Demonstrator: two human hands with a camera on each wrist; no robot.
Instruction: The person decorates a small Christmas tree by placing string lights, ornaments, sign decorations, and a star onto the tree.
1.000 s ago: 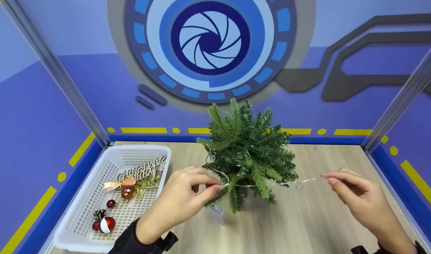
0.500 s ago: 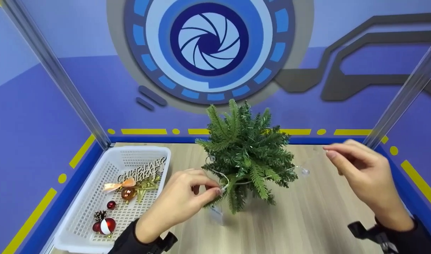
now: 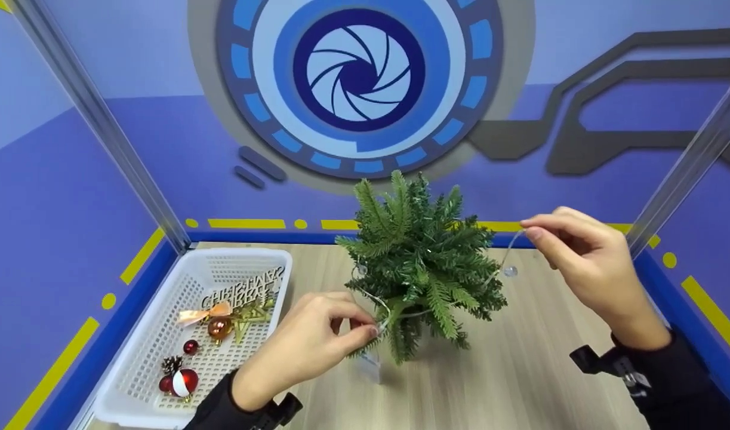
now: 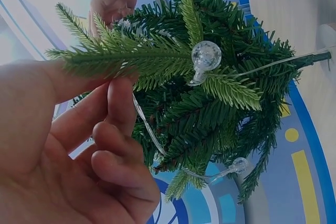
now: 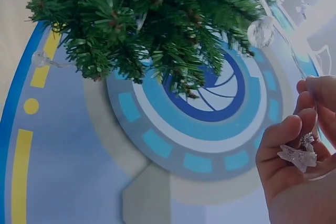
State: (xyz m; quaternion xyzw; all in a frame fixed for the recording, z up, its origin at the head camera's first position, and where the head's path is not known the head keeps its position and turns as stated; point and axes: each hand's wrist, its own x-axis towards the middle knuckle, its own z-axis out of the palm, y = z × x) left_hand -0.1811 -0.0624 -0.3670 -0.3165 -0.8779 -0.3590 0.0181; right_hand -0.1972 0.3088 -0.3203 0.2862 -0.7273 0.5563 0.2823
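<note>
I see one green tree (image 3: 427, 263) on the table (image 3: 460, 394), draped with one light string (image 3: 510, 272). The left hand (image 3: 317, 331) pinches the string at the tree's front left, the right hand (image 3: 588, 257) beside its right. One white basket (image 3: 123, 397) stands left.

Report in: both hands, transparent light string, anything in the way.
Left hand pinches transparent, round-bulbed light string at green artificial tree. Right hand holds same string. Green branches partly hide it between hands.
</note>
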